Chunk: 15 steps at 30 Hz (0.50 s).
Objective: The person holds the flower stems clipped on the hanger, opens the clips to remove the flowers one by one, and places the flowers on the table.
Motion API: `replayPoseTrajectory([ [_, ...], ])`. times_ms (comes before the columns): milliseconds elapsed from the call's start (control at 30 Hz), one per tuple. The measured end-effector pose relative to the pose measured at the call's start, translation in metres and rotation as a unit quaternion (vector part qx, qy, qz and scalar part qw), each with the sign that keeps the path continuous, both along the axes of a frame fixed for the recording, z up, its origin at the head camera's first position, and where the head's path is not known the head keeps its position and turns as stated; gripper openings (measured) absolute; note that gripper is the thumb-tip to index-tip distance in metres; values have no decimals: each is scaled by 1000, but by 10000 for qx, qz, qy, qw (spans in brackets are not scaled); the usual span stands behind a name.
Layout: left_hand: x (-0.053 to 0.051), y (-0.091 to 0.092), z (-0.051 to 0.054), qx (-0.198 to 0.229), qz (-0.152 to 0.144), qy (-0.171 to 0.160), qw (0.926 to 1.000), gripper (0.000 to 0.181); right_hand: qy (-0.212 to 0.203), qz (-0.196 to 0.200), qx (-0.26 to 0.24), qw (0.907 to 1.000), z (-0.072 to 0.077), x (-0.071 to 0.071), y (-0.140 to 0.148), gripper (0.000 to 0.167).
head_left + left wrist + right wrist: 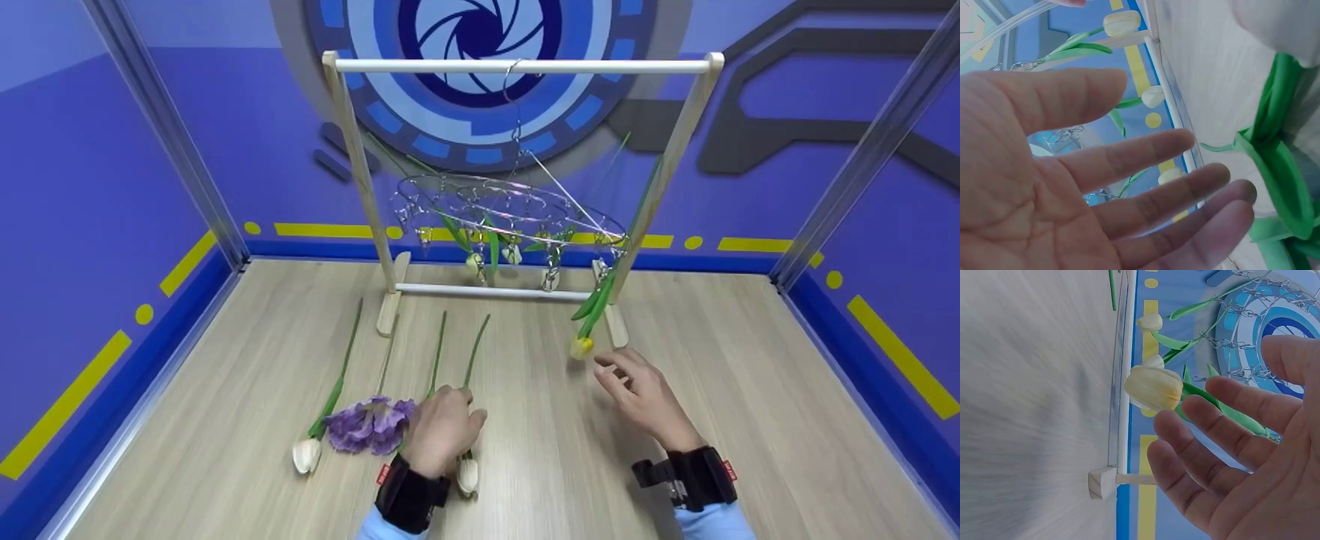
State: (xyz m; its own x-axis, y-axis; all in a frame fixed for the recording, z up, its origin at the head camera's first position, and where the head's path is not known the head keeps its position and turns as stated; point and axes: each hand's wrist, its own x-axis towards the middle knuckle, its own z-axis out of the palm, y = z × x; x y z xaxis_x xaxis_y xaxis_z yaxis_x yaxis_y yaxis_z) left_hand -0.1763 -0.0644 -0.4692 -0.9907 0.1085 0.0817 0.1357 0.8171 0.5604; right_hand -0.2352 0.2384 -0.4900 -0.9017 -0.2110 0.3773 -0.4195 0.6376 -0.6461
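Over the tulips lying on the table, my left hand (442, 427) hovers; the left wrist view shows its fingers extended, nothing in its palm. It hides part of two tulips, one with a white bloom (468, 476) below the wrist. Beside this hand lies a purple ruffled flower (371, 426), and farther left another white tulip (307, 455). My right hand (646, 396) is beside a pale yellow tulip (582, 346) hanging bloom-down from the clip hanger (510, 206). Its fingers are loosely bent and appear to hold nothing; whether they touch the bloom I cannot tell.
A wooden rack (351, 161) with a white top bar (435, 67) carries the round metal hanger, which tilts down to the right. Several white tulips hang from its clips, among them one bloom (512, 254). Blue panels (82, 225) enclose the table (540, 450) at the back and sides.
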Motion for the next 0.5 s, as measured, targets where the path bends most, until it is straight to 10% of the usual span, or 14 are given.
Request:
replayPoseTrajectory([
  [500,9,8,18,533,-477,337,9969,25,-158,-24,-568,9983,12,-7,15,24],
])
